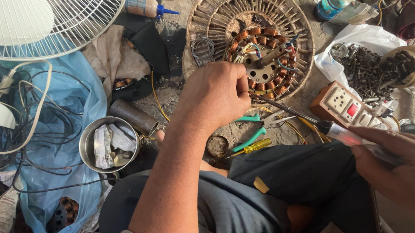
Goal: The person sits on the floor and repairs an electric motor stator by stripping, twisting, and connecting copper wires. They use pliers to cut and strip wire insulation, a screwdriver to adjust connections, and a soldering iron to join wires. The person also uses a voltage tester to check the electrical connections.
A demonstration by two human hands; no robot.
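Left hand [214, 96] touches the stator [264, 61].

Head camera looks steeply down, close over cluttered floor [181, 90].

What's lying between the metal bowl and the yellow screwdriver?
In the head view, the person's left forearm crosses between the metal bowl and the yellow screwdriver; a small round rusty lid lies there too.
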